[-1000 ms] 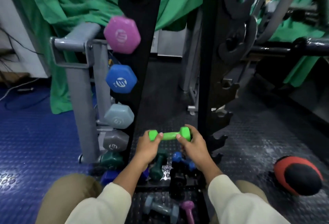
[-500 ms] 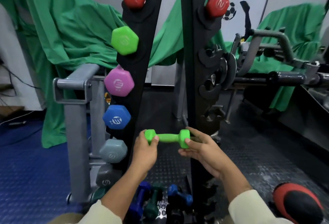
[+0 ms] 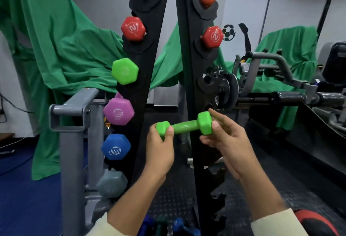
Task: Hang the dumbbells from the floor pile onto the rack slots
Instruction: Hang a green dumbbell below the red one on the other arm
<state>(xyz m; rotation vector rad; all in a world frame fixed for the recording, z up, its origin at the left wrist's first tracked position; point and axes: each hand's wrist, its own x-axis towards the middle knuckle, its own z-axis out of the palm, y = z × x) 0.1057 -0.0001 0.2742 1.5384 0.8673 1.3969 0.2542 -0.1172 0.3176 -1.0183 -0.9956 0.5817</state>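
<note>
Green dumbbell up between the rack's two posts, both hands on it.

On the left post [image 3: 144,78], green, pink and blue heads sit in their slots; the left hand [image 3: 161,151] reaches up, forearm angled in, fingers curled tight round the left head of the green dumbbell [image 3: 185,126]. The bar tilts slightly up to the right, where the right hand [image 3: 227,142] pinches the other head, thumb in front, fingers behind, before the right post [image 3: 191,67].

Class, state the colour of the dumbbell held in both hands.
Bright green dumbbell, seen in the head view.
</note>
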